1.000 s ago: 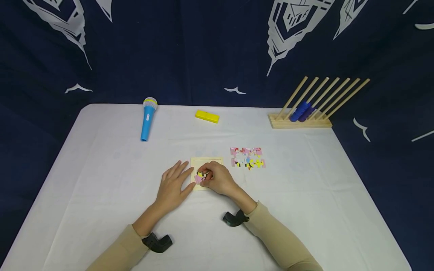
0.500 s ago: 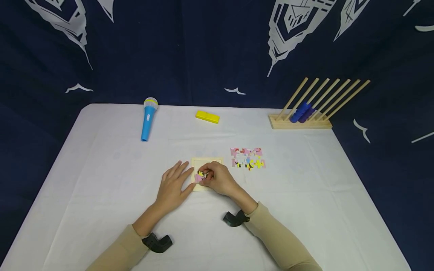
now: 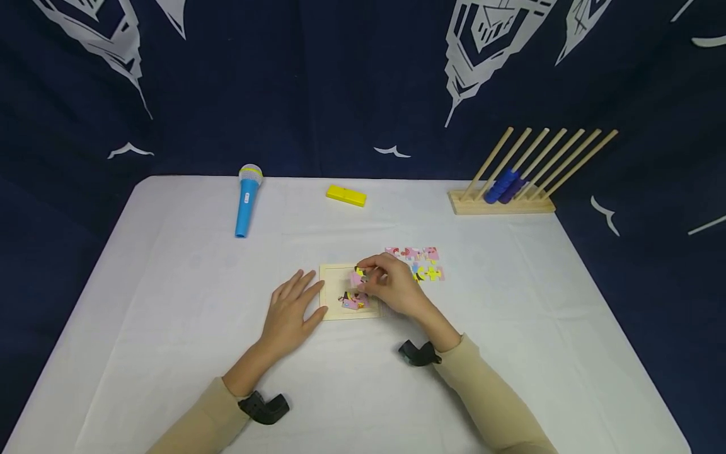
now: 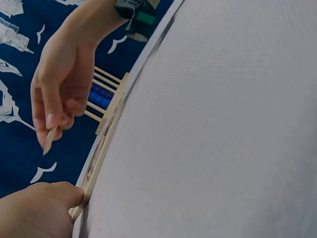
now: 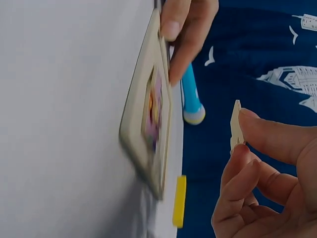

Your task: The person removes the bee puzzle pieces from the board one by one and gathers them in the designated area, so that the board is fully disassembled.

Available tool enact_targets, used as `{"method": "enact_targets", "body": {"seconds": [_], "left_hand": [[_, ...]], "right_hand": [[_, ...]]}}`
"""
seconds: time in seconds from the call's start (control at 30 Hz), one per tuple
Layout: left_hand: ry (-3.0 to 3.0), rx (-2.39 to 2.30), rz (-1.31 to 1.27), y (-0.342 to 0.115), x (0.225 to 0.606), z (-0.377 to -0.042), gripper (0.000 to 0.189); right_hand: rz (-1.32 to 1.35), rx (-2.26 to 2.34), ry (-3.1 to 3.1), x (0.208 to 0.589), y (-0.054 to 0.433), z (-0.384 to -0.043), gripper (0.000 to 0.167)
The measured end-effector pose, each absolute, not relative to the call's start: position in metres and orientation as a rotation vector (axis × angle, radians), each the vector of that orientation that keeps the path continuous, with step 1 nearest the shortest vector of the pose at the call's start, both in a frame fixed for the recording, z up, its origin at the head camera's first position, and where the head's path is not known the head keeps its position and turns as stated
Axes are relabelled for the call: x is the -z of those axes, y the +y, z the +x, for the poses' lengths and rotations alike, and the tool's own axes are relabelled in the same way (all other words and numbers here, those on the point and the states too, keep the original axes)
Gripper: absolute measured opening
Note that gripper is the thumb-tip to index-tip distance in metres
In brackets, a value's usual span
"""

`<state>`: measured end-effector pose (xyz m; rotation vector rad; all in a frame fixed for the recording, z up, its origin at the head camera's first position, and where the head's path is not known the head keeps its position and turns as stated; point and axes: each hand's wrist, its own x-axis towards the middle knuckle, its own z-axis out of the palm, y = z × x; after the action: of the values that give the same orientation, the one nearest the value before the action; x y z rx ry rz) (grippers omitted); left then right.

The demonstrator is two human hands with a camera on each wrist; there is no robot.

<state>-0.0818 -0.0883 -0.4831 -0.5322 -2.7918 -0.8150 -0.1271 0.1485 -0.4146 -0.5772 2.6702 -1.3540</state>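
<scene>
Between thumb and fingers my right hand (image 3: 391, 287) pinches a puzzle piece (image 3: 357, 279), pink with yellow and black. The right wrist view shows this puzzle piece (image 5: 237, 127) edge-on, raised off the wooden puzzle tray (image 5: 130, 130). Inside the tray (image 3: 331, 277), pink printed pieces (image 3: 355, 301) lie toward the near side. My left hand (image 3: 291, 315) rests flat with spread fingers, its thumb and index finger against the tray's left edge. In the left wrist view the left thumb (image 4: 69, 193) touches that edge.
More puzzle pieces (image 3: 432, 272) lie in two rows right of the tray, partly hidden by my right hand. Farther back are a blue toy microphone (image 3: 246, 205), a yellow block (image 3: 346, 195) and a wooden peg rack (image 3: 505, 207) with blue and purple beads.
My right hand has lifted the puzzle piece from the tray's left part and moved it right and away from me. Other pieces in the tray now show. The left hand stays put.
</scene>
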Motion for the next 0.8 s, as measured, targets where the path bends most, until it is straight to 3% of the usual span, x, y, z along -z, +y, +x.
{"method": "enact_targets", "body": {"seconds": [0.37,0.8], "left_hand": [[-2.774,0.837,-0.529,-0.090,0.483,-0.081,0.051],[-2.764,0.844,-0.539,-0.089,0.484,-0.081,0.051]], "right_hand": [[-0.503,1.170,2.847,0.426,0.202,-0.124,0.028],[-0.547,1.080,2.769,0.435,0.213,-0.122,0.026]]}}
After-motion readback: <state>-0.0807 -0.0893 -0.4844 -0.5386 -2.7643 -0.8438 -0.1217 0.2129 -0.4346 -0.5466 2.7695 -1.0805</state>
